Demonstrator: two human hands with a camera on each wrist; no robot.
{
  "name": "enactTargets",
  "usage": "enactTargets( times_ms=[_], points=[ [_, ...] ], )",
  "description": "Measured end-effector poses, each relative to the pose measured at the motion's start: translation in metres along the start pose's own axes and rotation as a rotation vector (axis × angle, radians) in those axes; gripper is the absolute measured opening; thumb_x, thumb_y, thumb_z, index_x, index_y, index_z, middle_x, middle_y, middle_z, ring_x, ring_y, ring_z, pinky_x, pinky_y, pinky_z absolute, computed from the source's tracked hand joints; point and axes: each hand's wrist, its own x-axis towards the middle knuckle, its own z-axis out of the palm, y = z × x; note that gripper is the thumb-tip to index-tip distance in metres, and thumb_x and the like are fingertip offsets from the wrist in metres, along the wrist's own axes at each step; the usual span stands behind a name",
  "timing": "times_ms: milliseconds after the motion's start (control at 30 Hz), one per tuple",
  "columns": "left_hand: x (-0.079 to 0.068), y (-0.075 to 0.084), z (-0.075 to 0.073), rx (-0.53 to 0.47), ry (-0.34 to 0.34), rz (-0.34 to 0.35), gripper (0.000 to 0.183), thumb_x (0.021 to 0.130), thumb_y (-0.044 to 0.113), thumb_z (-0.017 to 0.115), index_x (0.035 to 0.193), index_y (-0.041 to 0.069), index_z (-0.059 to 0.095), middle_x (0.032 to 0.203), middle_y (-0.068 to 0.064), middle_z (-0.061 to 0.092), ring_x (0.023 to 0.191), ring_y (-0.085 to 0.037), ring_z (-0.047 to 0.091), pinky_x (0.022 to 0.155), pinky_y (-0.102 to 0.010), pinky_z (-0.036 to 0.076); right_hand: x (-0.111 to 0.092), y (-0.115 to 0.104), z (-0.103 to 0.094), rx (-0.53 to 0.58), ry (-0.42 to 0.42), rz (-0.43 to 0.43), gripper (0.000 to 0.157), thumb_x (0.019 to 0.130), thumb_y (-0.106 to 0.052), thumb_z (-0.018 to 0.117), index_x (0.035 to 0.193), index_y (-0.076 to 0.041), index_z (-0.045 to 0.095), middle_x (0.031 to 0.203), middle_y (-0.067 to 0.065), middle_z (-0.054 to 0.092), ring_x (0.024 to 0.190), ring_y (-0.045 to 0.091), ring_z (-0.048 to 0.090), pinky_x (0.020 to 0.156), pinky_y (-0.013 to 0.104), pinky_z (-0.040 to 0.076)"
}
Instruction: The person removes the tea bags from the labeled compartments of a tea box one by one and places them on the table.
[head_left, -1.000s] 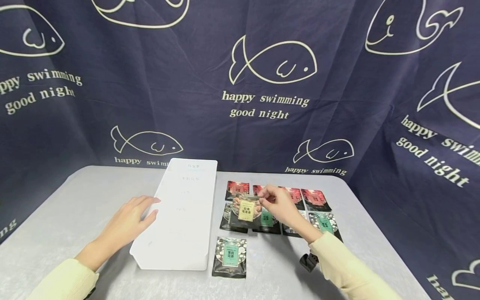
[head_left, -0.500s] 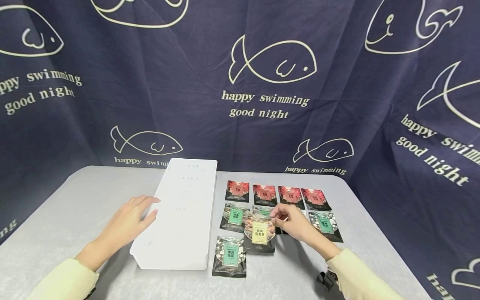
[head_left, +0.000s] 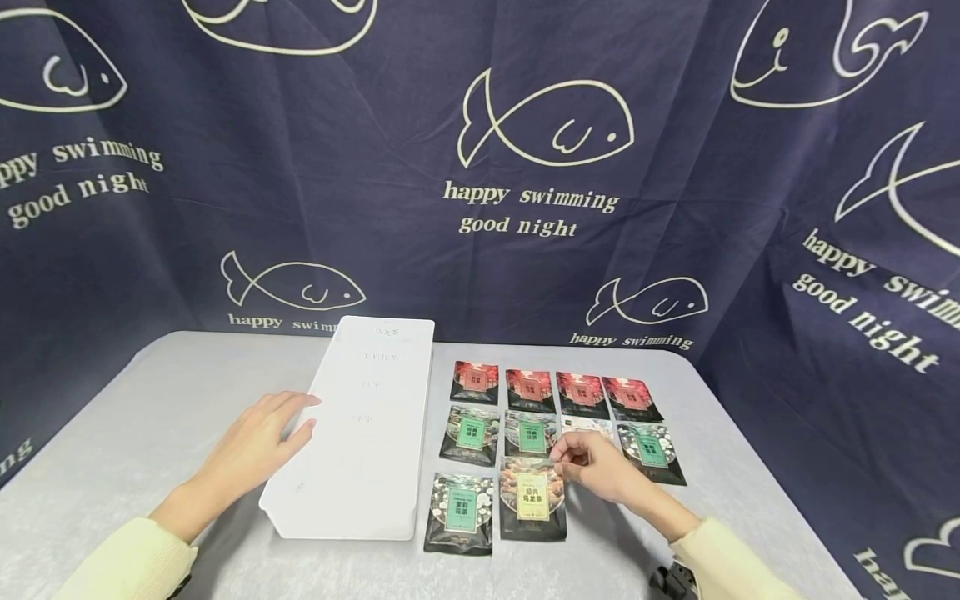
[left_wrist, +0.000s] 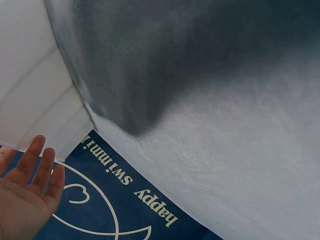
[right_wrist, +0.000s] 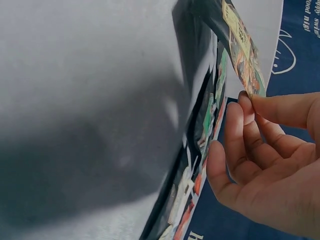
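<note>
My right hand [head_left: 596, 468] pinches the upper right corner of a black tea packet with a yellow label [head_left: 533, 500]. In the right wrist view that tea packet [right_wrist: 241, 40] slants up from the thumb and index finger. It sits at the right of a packet with a teal label and white flowers [head_left: 460, 514], in the front row. My left hand [head_left: 258, 439] rests at the left edge of a long white box [head_left: 360, 450], fingers straight and fingertips on its rim. From the left wrist, the left hand [left_wrist: 32, 190] shows beneath the box's stepped side [left_wrist: 45, 95].
Behind lie a row of red packets [head_left: 531, 390] and a row with green-label packets [head_left: 470, 435], a pale packet [head_left: 588, 427] partly under my right hand, and a flowered one [head_left: 651, 452]. The grey table [head_left: 187, 375] ends at a dark fish-print curtain [head_left: 540, 275].
My right hand has brought the yellow-label tea packet toward me and down, from over the green-label packets to the front row. The left hand has stayed on the box.
</note>
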Motion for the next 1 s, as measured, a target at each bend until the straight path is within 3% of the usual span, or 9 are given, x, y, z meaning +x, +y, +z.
enactTargets(
  times_ms=[200, 500, 1000],
  points=[
    [0.0, 0.0, -0.001, 0.006, 0.01, 0.009, 0.027, 0.087, 0.022, 0.055, 0.111, 0.01, 0.06, 0.111, -0.009, 0.062, 0.105, -0.031, 0.055, 0.09, -0.047, 0.041, 0.001, 0.007, 0.004, 0.004, -0.023, -0.028, 0.009, 0.078, 0.002, 0.058, 0.087, 0.005, 0.06, 0.075, 0.013, 0.059, 0.064, 0.004, 0.049, 0.058, 0.017, 0.046],
    [0.0, 0.002, -0.002, 0.004, 0.008, 0.011, 0.027, 0.087, 0.022, 0.055, 0.111, 0.01, 0.06, 0.111, -0.009, 0.062, 0.105, -0.031, 0.055, 0.09, -0.048, 0.041, 0.001, 0.011, 0.011, -0.13, 0.031, -0.025, 0.01, 0.077, 0.0, 0.062, 0.087, 0.001, 0.059, 0.073, 0.007, 0.059, 0.062, 0.003, 0.05, 0.056, 0.017, 0.048],
    [0.0, 0.001, -0.001, 0.015, -0.01, 0.004, 0.03, 0.088, 0.023, 0.055, 0.113, 0.008, 0.059, 0.112, -0.011, 0.061, 0.107, -0.032, 0.053, 0.092, -0.048, 0.04, -0.002, 0.007, 0.007, -0.243, -0.007, -0.006, 0.015, 0.077, -0.002, 0.063, 0.091, -0.002, 0.06, 0.076, 0.002, 0.059, 0.066, 0.006, 0.054, 0.06, 0.017, 0.049]
  ],
)
